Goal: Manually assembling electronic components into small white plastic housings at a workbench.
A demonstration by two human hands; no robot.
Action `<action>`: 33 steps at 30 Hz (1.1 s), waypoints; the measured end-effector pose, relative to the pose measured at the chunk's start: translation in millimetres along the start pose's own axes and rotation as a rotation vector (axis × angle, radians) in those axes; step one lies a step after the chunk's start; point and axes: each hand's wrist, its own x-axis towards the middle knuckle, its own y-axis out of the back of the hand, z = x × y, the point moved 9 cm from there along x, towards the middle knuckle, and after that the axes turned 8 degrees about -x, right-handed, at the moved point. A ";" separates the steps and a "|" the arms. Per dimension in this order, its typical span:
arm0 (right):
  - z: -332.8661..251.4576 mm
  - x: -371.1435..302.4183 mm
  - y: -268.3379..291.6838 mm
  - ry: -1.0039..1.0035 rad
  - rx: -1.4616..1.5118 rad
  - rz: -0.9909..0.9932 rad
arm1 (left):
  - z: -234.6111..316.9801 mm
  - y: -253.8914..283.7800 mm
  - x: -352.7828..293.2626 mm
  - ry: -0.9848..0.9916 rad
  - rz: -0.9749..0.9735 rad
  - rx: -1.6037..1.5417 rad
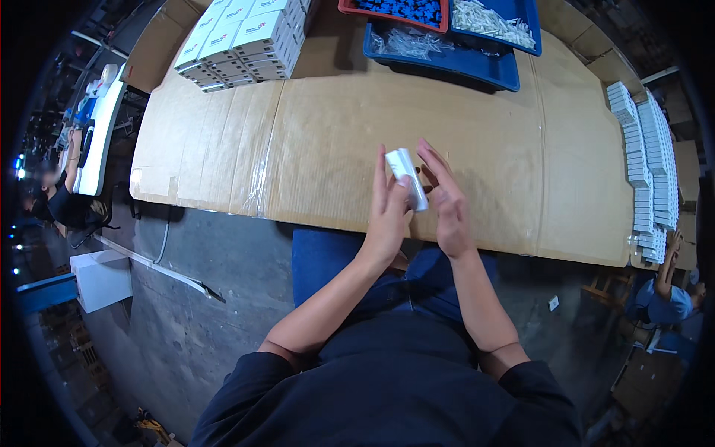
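Note:
Above the near edge of the cardboard-covered table, my left hand (390, 216) grips a small white box (407, 177). Its thumb presses on the box's face, and the fingers lie along the left side. The box stands tilted, its top leaning left. My right hand (451, 212) is just right of the box with its fingers stretched out and apart. Whether those fingertips touch the box's right side I cannot tell.
A stack of white boxes (242, 41) stands at the back left. Blue trays (477, 74) and a red tray (387, 16) hold small parts and clear bags. More white boxes (646, 171) line the right edge. One person (63, 186) is at far left, another (666, 294) at far right.

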 end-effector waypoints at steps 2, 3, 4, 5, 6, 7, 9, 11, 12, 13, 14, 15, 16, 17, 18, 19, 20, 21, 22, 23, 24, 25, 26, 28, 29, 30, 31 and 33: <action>-6.2 -3.5 -0.4 0.047 -0.110 -0.090 | 0.0 6.9 4.5 0.028 -0.027 0.012; -9.6 -6.7 -7.7 0.097 -0.222 -0.179 | -1.6 7.3 5.4 0.055 -0.056 0.024; -8.6 -9.1 -5.7 0.099 -0.227 -0.145 | -5.5 9.5 5.7 0.087 -0.025 0.025; -3.0 -11.6 -6.0 0.097 -0.227 -0.146 | -6.6 8.4 5.1 0.088 -0.024 0.024; 2.7 -14.3 -3.5 0.113 -0.287 -0.116 | -7.7 6.2 4.1 0.090 -0.028 0.071; 3.7 -15.0 -1.7 0.129 -0.347 -0.086 | -8.5 3.5 3.0 0.093 -0.032 0.118; 0.3 -14.3 -2.1 0.170 -0.400 -0.067 | -5.6 -2.3 0.1 0.084 -0.012 0.123; -4.0 -14.5 -5.0 0.214 -0.451 -0.048 | -7.1 -0.4 -0.7 0.095 0.002 0.107; -5.9 -15.3 -6.2 0.238 -0.479 -0.030 | -7.6 -0.7 -1.2 0.096 0.003 0.108; -7.7 -16.3 -6.3 0.261 -0.508 -0.012 | -8.4 -0.8 -1.4 0.090 0.016 0.116; -6.7 -17.2 -6.8 0.260 -0.510 -0.011 | -9.1 -0.8 -1.6 0.084 0.030 0.123; -5.3 -18.6 -7.8 0.264 -0.550 -0.009 | -11.4 -1.4 -0.9 0.086 0.029 0.123; -3.7 -20.0 -9.5 0.268 -0.588 -0.007 | -12.4 0.8 0.2 0.068 0.049 0.131; -1.2 -21.1 -11.5 0.267 -0.587 -0.008 | -12.4 3.2 0.6 0.051 0.068 0.139; -1.4 -22.7 -12.8 0.295 -0.619 0.021 | -13.0 3.9 0.1 0.052 0.069 0.139; -2.3 -23.8 -13.7 0.323 -0.651 0.048 | -12.8 5.2 -0.2 0.046 0.076 0.162; -1.2 -23.8 -14.8 0.323 -0.650 0.047 | -12.4 6.1 -0.5 0.040 0.082 0.184; -0.8 -23.9 -14.9 0.324 -0.654 0.058 | -12.2 5.8 -0.9 0.040 0.083 0.184; -0.8 -24.0 -14.6 0.325 -0.659 0.069 | -10.9 5.0 -1.3 0.028 0.086 0.190; -0.5 -24.1 -15.2 0.324 -0.659 0.068 | -9.8 4.6 -1.7 0.017 0.089 0.196; 0.2 -24.0 -15.1 0.316 -0.660 0.071 | -10.3 4.8 -1.5 0.018 0.089 0.196; 0.9 -24.1 -14.9 0.308 -0.659 0.075 | -10.9 5.3 -1.1 0.020 0.088 0.192; 1.3 -24.5 -15.0 0.307 -0.659 0.075 | -11.4 5.5 -1.0 0.022 0.088 0.189; 1.0 -25.6 -13.3 0.314 -0.673 0.098 | -11.8 4.4 -1.9 0.021 0.081 0.173; 1.5 -26.0 -12.7 0.313 -0.673 0.100 | -12.0 3.4 -2.1 0.020 0.073 0.156; 3.2 -26.2 -12.9 0.305 -0.652 0.082 | -12.5 5.1 -1.8 0.021 0.072 0.157; 2.2 -24.9 -14.6 0.298 -0.628 0.063 | -14.1 9.3 -1.5 0.033 0.064 0.163; -1.1 -20.2 -16.3 0.240 -0.543 0.002 | -14.2 16.6 0.4 0.045 0.057 0.170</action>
